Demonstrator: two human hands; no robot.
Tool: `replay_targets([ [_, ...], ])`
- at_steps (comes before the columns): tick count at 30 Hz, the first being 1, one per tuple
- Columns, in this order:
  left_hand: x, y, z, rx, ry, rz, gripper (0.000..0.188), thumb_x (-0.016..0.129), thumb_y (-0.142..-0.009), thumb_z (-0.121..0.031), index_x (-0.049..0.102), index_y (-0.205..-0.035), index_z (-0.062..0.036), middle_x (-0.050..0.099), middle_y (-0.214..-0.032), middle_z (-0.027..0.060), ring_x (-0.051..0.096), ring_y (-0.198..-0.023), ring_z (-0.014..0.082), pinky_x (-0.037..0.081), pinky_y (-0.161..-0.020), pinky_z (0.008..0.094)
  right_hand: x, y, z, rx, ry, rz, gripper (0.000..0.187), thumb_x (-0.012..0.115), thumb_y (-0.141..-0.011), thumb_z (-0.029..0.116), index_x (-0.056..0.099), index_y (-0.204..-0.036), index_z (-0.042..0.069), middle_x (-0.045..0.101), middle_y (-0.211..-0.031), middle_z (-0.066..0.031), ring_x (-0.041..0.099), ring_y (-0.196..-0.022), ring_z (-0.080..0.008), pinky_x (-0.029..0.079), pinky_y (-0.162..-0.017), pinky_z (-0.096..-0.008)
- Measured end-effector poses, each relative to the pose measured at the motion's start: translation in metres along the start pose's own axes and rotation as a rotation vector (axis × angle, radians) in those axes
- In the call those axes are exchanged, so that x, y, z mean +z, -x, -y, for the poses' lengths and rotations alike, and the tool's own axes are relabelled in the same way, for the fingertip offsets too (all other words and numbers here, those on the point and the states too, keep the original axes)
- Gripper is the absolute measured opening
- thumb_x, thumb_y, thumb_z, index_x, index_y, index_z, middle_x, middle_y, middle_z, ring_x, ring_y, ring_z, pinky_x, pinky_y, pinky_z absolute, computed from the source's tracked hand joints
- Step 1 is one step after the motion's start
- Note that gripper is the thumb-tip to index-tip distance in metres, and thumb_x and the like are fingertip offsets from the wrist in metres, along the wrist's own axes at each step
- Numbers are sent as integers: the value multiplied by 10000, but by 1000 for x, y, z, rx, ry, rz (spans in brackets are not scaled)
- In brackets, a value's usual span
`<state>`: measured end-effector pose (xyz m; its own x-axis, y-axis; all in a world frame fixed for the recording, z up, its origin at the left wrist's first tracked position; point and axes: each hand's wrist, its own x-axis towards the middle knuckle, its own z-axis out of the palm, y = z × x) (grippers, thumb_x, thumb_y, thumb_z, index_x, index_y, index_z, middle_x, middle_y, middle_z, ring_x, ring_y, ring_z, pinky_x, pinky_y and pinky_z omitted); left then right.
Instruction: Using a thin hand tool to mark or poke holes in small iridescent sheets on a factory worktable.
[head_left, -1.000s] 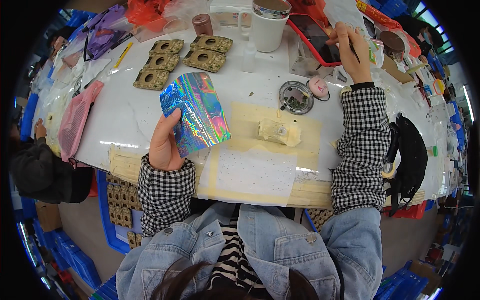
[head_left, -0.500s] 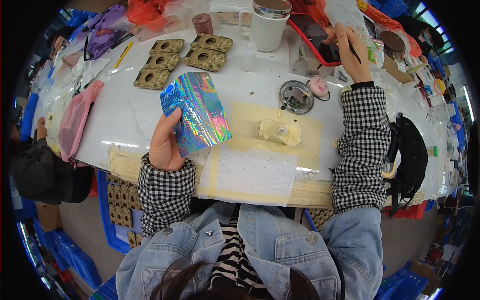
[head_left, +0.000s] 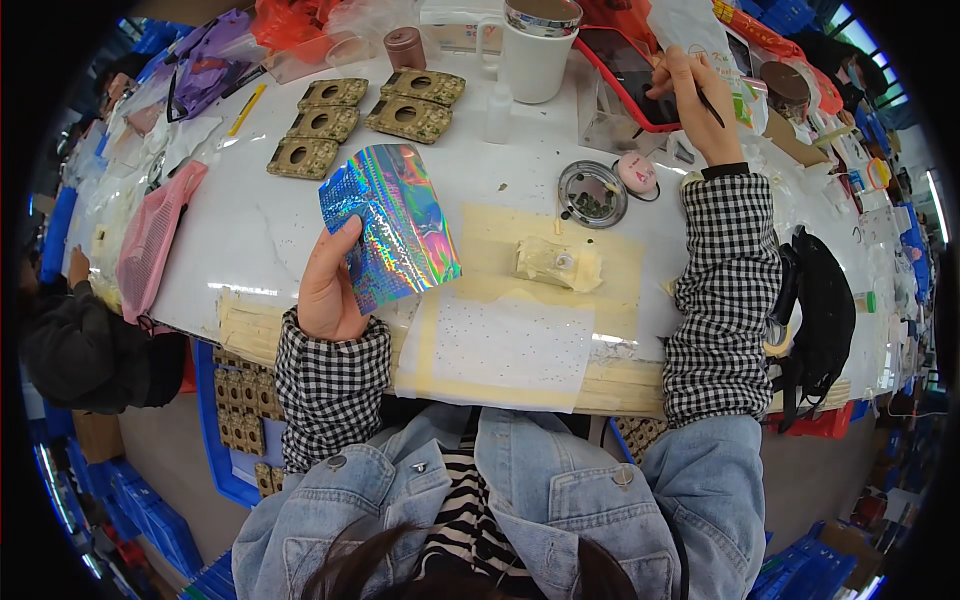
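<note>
From the head view, the left hand (head_left: pixel 328 285) is closed on the lower left edge of a shiny rainbow-coloured pouch (head_left: pixel 392 225), thumb on its face, holding it tilted above the white table (head_left: pixel 250 225). The pouch rises up and to the right of that hand, over the near part of the table.

The right hand (head_left: pixel 695 100) is stretched far forward, well apart from the pouch, fingers pinched around a thin dark stick (head_left: pixel 708 100) at the edge of a red-framed tablet (head_left: pixel 625 65).

Between the two hands lie a round metal dish (head_left: pixel 592 194) and a small pink oval piece (head_left: pixel 637 172). Beyond the pouch sit flat camouflage-patterned pieces (head_left: pixel 365 120) with round holes, and a white mug (head_left: pixel 535 55) farther back.
</note>
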<state>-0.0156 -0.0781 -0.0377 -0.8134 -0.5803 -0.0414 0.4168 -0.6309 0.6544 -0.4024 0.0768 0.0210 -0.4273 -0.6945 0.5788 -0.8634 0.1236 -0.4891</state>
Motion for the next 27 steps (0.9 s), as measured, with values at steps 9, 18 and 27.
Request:
replay_targets([
  [9,-1,0,0,-1,9,8,394,503,-952,-127,431,-1306,30,587,-1221,145,605,-1092,228,511,-942,401,-1,0,4,62,52,-83,547,355,-998,456,635,-840,14,677,-667,-76,615,-756,-136,217,-1116,-381],
  [18,-1,0,1,4,4,-17,397,507,-950,-125,432,-1307,32,588,-1219,142,603,-1092,226,505,-945,399,1,1,-3,130,-26,-70,575,361,-996,480,635,-844,-2,668,-723,-70,658,-744,-142,423,-849,-295],
  [27,-1,1,0,8,-2,-15,398,506,-951,-129,432,-1310,28,587,-1221,141,605,-1089,226,508,-941,401,2,0,-1,112,-54,-71,557,373,-1000,460,631,-842,-8,678,-804,-84,650,-799,-156,447,-832,-294],
])
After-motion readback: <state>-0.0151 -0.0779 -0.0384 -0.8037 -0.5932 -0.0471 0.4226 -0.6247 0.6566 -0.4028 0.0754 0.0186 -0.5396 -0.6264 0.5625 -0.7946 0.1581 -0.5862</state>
